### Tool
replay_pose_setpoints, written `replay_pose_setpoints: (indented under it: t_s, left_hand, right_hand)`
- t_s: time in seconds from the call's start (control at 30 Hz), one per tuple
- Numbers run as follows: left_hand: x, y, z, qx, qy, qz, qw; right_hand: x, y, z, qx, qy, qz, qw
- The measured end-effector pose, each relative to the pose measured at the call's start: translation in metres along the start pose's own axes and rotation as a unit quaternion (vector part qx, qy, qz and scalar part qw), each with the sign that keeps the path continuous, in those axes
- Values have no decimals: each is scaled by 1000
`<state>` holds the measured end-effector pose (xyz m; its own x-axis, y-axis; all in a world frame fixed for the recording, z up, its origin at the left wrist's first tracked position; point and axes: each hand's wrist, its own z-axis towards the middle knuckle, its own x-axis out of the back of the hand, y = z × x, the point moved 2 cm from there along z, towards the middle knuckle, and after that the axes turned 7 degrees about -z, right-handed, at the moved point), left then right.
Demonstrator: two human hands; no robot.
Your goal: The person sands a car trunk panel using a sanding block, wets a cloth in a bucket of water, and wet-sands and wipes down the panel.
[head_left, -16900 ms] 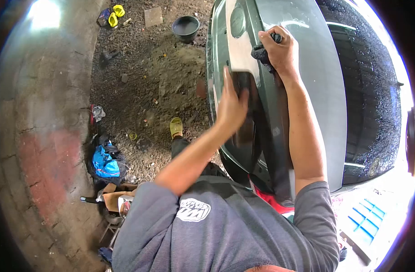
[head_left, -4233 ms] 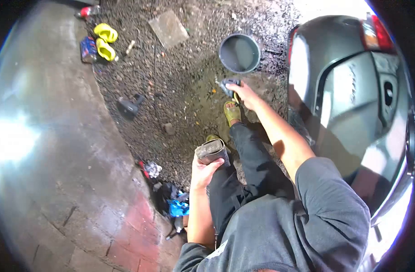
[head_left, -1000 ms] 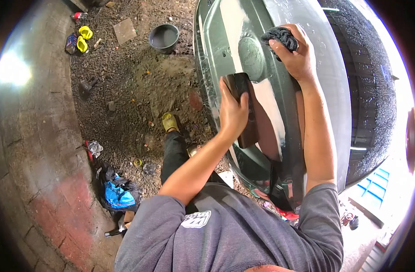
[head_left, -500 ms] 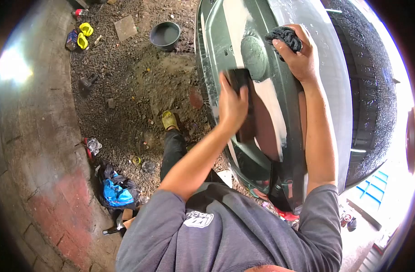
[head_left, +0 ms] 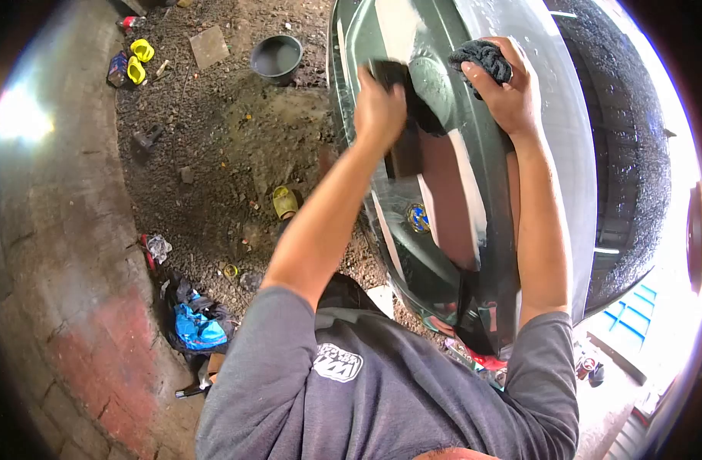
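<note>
My left hand (head_left: 380, 116) is closed around a long dark sanding block (head_left: 404, 159), slightly blurred, which lies against the car's dark green rear panel (head_left: 420, 264). Pale and brownish bare patches (head_left: 452, 192) run along this wet-looking panel. Higher up and to the right, my right hand (head_left: 517, 96) grips a bunched dark grey cloth (head_left: 481, 61) on the panel's upper edge. A small round blue-and-yellow spot (head_left: 418, 218) shows below the block.
A dark basin of water (head_left: 277, 58) stands on the gravel ahead. Yellow clogs (head_left: 139, 61) lie far left, near a concrete wall (head_left: 60, 215). A blue-and-black bag (head_left: 199, 325) rests lower left. Right of the panel is the wet rear window (head_left: 623, 153).
My left hand has slid the sanding block forward along the panel, uncovering the round blue-and-yellow spot. My right hand with the cloth stays nearly in place.
</note>
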<state>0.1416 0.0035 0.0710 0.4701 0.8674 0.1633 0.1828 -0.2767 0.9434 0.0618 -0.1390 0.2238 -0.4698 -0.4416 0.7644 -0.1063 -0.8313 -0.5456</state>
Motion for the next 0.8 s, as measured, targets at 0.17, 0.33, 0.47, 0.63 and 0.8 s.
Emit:
replay_pose_setpoints:
  t_s: [0.17, 0.33, 0.47, 0.63, 0.8]
  left_hand:
    - [1, 2, -10, -19, -2, -4, 1000]
    - [-10, -18, -50, -38, 18, 7, 999]
    - [3, 10, 22, -29, 25, 6, 999]
    - [-20, -25, -84, -32, 24, -59, 997]
    - [-18, -8, -130, 55, 18, -87, 995]
  right_hand:
    - [1, 4, 0, 27, 8, -22, 999]
    - [2, 2, 0, 9, 5, -7, 1000]
    - [1, 3, 1, 17, 16, -30, 999]
    - [-1, 5, 3, 16, 24, -35, 999]
    - [0, 11, 3, 42, 12, -31, 999]
